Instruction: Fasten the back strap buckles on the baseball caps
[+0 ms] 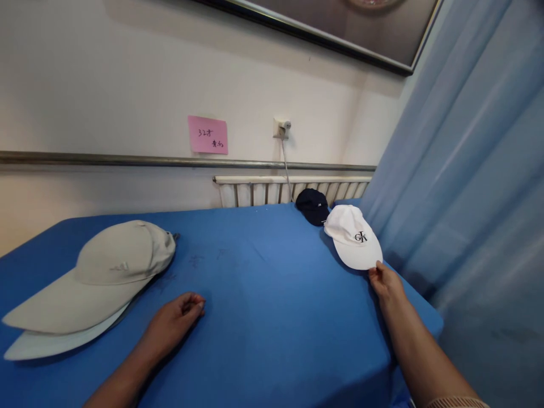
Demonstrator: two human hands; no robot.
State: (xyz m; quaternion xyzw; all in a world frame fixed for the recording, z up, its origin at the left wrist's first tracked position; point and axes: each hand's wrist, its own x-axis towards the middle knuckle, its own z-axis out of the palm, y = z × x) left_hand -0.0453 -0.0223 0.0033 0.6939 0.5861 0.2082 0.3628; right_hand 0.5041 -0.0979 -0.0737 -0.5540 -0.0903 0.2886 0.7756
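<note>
A white baseball cap (349,232) with a dark monogram lies at the right of the blue-covered table. The edge of its brim is pinched in the fingertips of my right hand (386,282). My left hand (175,320) rests on the blue cover (263,317) with its fingers curled closed, and no object shows in it. To the left of that hand sits a grey-beige baseball cap (114,255), stacked over another pale cap whose brim (63,343) sticks out below. Behind the white cap is a dark navy cap (312,205), partly covered by it.
A white radiator (293,180) stands behind the table's far edge, under a wall rail (140,161). From a wall socket (281,129) a cord hangs down. Blue curtains (476,187) border the right side. A pink note (208,135) and a framed picture (323,28) are on the wall.
</note>
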